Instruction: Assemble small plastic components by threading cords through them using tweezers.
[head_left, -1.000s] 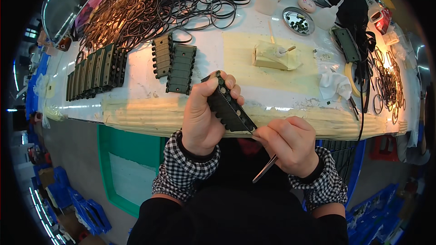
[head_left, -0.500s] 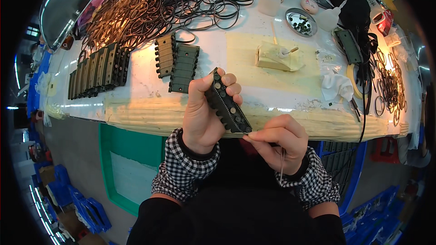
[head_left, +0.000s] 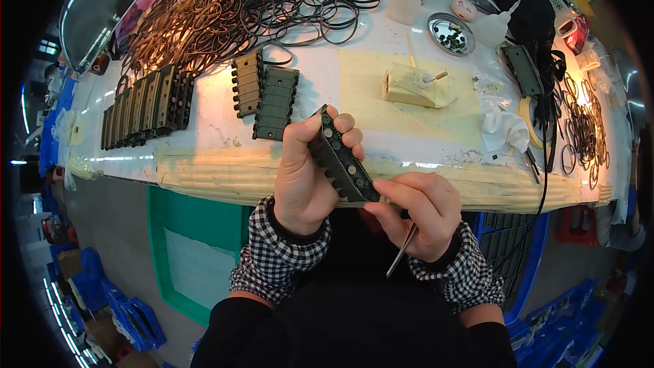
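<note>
My left hand (head_left: 303, 177) is closed around a dark green ridged plastic part (head_left: 344, 163), which slants down to the right over the table's near edge. A row of round discs and a beaded strip run along its face. The thumb and index finger of my right hand (head_left: 426, 211) press at the part's lower end. Tucked in the same hand, a slim pair of metal tweezers (head_left: 400, 252) points down toward me. Anything tiny between the right fingertips is hidden.
Dark rubber loops (head_left: 204, 13) are heaped at the back left. Similar green parts (head_left: 153, 102) stand in a row at left, with two more (head_left: 276, 102) beside them. A tan block (head_left: 412, 85), squeeze bottle (head_left: 405, 1) and metal dish (head_left: 451, 33) lie right. Below is a green bin (head_left: 158, 245).
The tweezers have swung from near upright to a slant toward the lower left. My right fingers have shifted up against the part's end. The left hand's hold is about the same.
</note>
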A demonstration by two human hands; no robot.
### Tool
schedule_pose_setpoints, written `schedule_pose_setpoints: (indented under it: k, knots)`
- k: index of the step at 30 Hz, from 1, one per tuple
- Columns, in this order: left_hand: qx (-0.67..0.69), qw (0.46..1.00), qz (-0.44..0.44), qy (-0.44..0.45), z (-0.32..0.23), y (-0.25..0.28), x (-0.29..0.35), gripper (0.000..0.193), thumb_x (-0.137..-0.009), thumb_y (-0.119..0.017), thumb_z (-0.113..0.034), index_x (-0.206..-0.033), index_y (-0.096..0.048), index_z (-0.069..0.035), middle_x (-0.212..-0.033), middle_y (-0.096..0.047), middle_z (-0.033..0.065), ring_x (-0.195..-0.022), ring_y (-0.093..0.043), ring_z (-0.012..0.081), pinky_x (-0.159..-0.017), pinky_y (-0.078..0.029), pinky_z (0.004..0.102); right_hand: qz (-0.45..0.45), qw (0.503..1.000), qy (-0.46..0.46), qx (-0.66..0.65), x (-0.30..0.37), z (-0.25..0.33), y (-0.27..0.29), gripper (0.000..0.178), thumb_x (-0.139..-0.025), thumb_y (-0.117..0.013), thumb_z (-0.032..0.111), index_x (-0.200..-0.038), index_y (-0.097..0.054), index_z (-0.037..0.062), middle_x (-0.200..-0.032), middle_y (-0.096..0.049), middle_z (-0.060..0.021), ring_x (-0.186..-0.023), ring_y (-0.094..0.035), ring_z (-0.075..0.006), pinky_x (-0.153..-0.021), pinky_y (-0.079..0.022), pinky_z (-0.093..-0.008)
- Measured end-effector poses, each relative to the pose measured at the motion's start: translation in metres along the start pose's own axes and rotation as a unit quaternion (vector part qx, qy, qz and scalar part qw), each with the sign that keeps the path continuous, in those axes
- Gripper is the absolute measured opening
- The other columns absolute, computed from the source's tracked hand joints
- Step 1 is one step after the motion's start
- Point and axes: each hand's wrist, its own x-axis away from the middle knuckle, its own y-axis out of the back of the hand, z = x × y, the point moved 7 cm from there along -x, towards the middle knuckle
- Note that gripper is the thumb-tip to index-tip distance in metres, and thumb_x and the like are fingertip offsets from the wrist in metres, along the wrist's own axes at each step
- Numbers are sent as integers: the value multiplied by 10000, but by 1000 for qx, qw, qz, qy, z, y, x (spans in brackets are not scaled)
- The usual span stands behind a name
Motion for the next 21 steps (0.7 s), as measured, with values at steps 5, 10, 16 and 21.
schedule_pose_setpoints:
  k: [5,10,16,21]
  knots:
    - [67,997,-13,37,4,-8,-2,186,-925,-536,-242,-1026,-535,-86,-939,-528,19,-880,-533,156,-823,-525,305,20,1000,11,8,-4,2,3,289,-686,-795,193,-925,-695,63,-753,-633,-10,-581,-586,-139,-496,-411,-239]
    - [87,995,-6,39,5,-11,-4,197,-922,-540,-244,-1028,-534,-79,-945,-536,26,-884,-544,161,-827,-522,309,26,998,-12,-64,-6,-7,5,280,-701,-781,159,-942,-694,47,-771,-644,-22,-605,-598,-146,-512,-426,-252]
    - [-88,992,-47,-79,-12,-15,2,186,-915,-537,-222,-991,-541,-52,-923,-549,36,-871,-562,163,-813,-511,327,27,997,-55,-50,-9,-9,5,296,-665,-807,163,-908,-690,42,-781,-642,-52,-615,-605,-176,-524,-457,-280]
    - [-264,954,-62,-125,-14,-29,7,189,-900,-507,-192,-986,-514,-24,-910,-539,65,-854,-557,181,-815,-489,351,20,996,-79,-30,-13,-10,-1,255,-660,-804,120,-871,-681,45,-761,-630,-69,-592,-599,-196,-509,-457,-287]
